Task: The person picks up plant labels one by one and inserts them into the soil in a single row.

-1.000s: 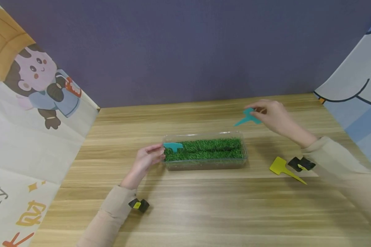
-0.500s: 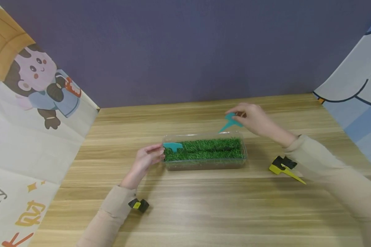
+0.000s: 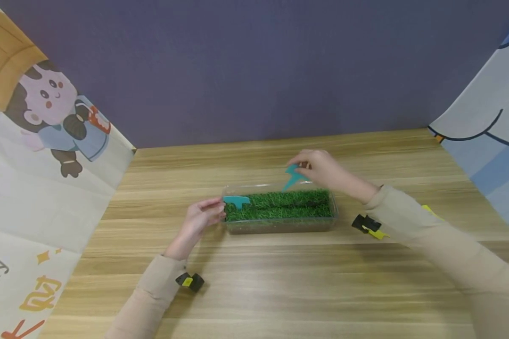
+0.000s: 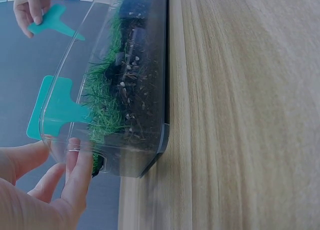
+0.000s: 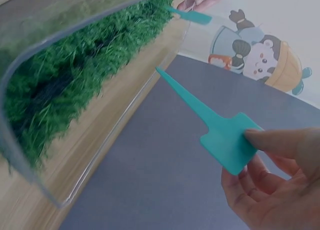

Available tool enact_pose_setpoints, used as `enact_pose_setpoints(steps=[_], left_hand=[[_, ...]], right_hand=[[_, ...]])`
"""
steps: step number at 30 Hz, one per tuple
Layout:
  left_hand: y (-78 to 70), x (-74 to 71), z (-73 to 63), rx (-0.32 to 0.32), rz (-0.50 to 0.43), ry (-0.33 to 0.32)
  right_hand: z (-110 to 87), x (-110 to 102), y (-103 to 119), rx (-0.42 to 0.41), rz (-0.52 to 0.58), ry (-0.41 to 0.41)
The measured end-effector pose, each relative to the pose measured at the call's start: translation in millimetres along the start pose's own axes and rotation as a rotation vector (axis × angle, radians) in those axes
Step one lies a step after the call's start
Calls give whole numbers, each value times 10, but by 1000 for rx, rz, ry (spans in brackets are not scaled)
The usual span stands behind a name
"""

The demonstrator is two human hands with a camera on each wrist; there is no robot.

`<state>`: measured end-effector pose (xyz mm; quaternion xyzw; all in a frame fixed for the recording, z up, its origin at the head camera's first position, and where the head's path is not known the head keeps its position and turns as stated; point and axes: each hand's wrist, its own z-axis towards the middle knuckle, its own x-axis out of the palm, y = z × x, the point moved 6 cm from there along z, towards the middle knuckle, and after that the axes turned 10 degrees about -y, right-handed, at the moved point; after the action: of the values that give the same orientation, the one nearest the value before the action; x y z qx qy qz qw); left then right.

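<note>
R hand (image 3: 317,167) pinching teal tag (image 5: 229,144), moved L along box (image 3: 280,227), L hand (image 3: 202,215) unmoved, grip unclear

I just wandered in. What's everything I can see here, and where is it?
table: one, wood-toned, beneath everything
box: one, clear, mid-table
grass: two rows, green, inside box
soil-like fill: one layer, dark, under grass
planted tag: one, teal, box's left end
held tag: one, teal, in right fingers
yellow pieces: two visible bits, yellow, by right sleeve, partly hidden
back panel: one, dark blue-grey, behind table
printed side panels: two, mostly pale, left and right
wrist devices: two, black and yellow, at cuffs
sleeves: two, beige, both arms
left hand: one, bare, at box's left end
right hand: one, bare, above box
</note>
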<state>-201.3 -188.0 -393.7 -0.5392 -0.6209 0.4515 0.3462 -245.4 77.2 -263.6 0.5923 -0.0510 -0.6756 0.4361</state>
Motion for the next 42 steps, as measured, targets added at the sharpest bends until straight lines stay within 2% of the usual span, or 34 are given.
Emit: enact_pose_setpoints(steps=[7, 16, 23, 31, 42], left_hand=[[-1, 0, -3, -2, -6, -3], [-1, -4, 2, -7, -7, -6], [0, -7, 4, -14, -1, -16], [4, -6, 8, -5, 25, -17], [6, -1, 11, 4, 28, -12]], right_hand=[[39, 166, 104, -10, 22, 62], [90, 329, 191, -48, 37, 86], [107, 469, 222, -34, 45, 140], [118, 582, 227, -87, -18, 143], [118, 688, 239, -100, -16, 171]])
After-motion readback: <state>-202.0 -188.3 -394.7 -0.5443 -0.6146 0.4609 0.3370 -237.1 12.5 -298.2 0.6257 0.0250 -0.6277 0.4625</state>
